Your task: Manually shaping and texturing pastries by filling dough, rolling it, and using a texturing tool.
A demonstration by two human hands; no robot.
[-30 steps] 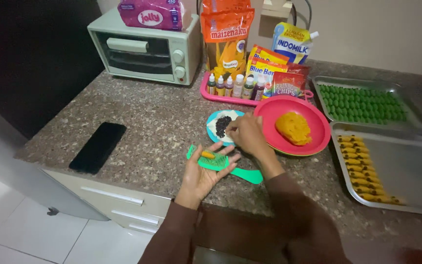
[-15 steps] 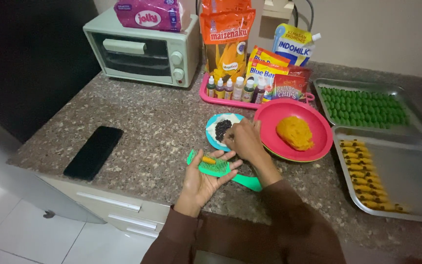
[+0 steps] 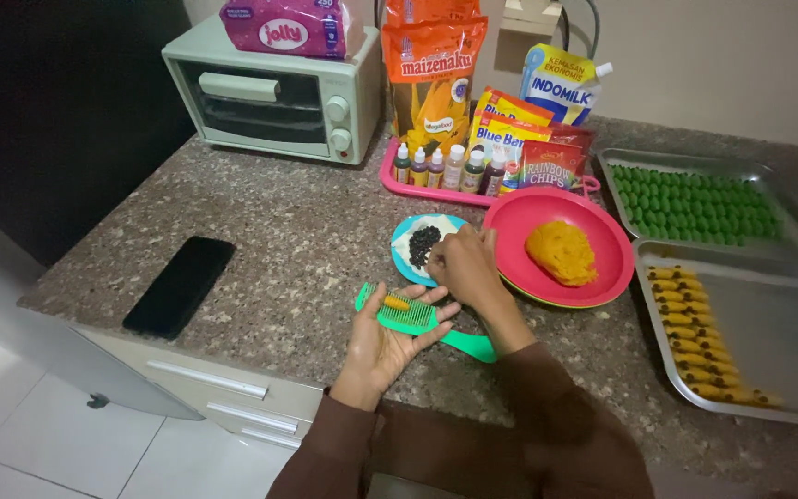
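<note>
Shaping: left hand (image 3: 382, 340) cradles green plastic comb (image 3: 405, 314) bearing orange dough piece (image 3: 397, 302).
Right hand (image 3: 462, 265): pinched together over small blue dish of dark chips (image 3: 405, 256), beyond comb.
Done: steel tray rows (image 3: 695, 333), right of comb.
Left: orange dough lump on pink plate (image 3: 561, 251).

Comb (image 3: 408, 316): green plastic, ridged. Plate (image 3: 602, 238): glossy pink plastic. Baking trays (image 3: 787, 333): dull brushed metal. Countertop (image 3: 270, 240): speckled polished stone. Phone (image 3: 180, 285): glossy black glass. Sleeves (image 3: 473, 444): matt brown cloth.

Speckled granite counter (image 3: 260, 231) — pale wall (image 3: 722, 65), white tiled floor (image 3: 39, 444).
</note>
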